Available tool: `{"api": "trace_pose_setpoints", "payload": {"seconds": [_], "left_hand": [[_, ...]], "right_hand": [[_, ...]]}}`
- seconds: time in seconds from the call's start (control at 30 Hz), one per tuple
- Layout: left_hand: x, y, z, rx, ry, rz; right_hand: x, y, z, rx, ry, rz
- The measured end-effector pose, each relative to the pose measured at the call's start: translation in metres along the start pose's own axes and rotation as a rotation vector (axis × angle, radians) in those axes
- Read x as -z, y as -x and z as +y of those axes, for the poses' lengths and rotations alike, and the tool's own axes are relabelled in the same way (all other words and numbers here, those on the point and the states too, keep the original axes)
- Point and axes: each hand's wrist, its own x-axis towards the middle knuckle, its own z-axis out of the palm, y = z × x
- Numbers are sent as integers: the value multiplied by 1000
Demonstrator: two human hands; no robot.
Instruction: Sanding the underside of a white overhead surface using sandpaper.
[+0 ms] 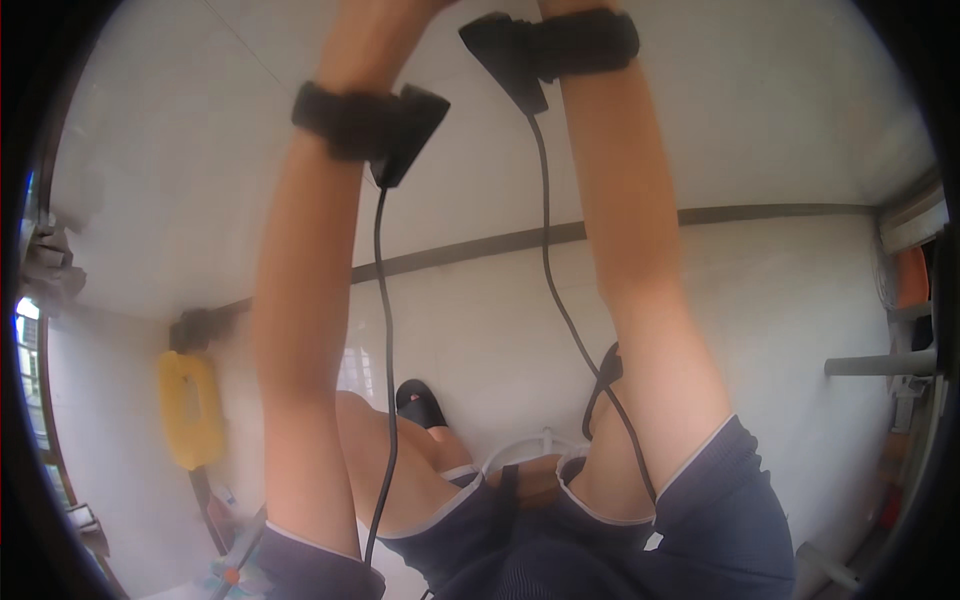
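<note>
Both of my arms reach up to the top edge of the head view, where the fingers are cut off. Only the base of my left hand (385,30) shows, beyond a black wrist strap (345,120) with a wedge-shaped black piece. Just a sliver of my right hand (572,6) appears above a similar strap (590,43). A black cable runs down from each strap toward my body. Whatever the hands touch or hold lies outside the picture. The nearest thing behind them is a smooth pale surface (740,120).
A dark strip (480,247) crosses the pale surface. On the left stands a yellow plastic jug (193,410). A grey pipe (880,366) juts in at right, below an orange object (912,277). My bare knees and a black slipper (420,403) are below.
</note>
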Motion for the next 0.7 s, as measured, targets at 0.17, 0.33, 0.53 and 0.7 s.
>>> {"api": "trace_pose_setpoints", "payload": {"seconds": [0.17, 0.33, 0.53, 0.7], "left_hand": [[34, 16, 10, 495, 215, -193], [36, 47, -10, 402, 118, -109], [36, 53, 12, 378, 180, 12], [61, 53, 15, 509, 295, -98]], "right_hand": [[-18, -6, -13, -126, -26, -149], [-30, 0, -24, -126, -125, -169], [-41, 39, -30, -65, -100, 47], [-40, 39, -50, -153, -51, 33]]}}
